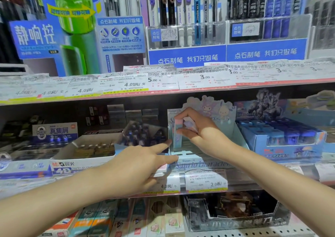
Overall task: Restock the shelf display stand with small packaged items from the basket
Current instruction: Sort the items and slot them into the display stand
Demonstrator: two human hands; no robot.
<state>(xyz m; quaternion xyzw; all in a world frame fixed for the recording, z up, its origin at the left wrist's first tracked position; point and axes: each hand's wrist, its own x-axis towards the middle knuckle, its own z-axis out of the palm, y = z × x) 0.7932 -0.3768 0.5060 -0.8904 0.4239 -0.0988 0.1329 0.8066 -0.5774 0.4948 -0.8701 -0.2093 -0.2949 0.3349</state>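
A: Location of pastel eraser pack (177, 134)?
B: Upright inside the light-blue display stand (183, 154), at its left wall. Pinched between thumb and fingers of right hand (196, 130), with further small packs held in the same grip.
A: Left hand (137, 166)?
B: Just left of the stand; index and middle fingers extended, touching its front-left corner, lower fingers curled on a pink-white pack (161, 169).
A: Surroundings?
B: Price labels (204, 181) directly below the stand; blue product box (282, 140) right of it.

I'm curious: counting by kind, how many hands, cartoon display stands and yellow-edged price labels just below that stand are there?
Hands: 2, left hand and right hand, each holding pastel packets
Sanrio display stand: 1
Yellow-edged price labels: 2
Total: 5
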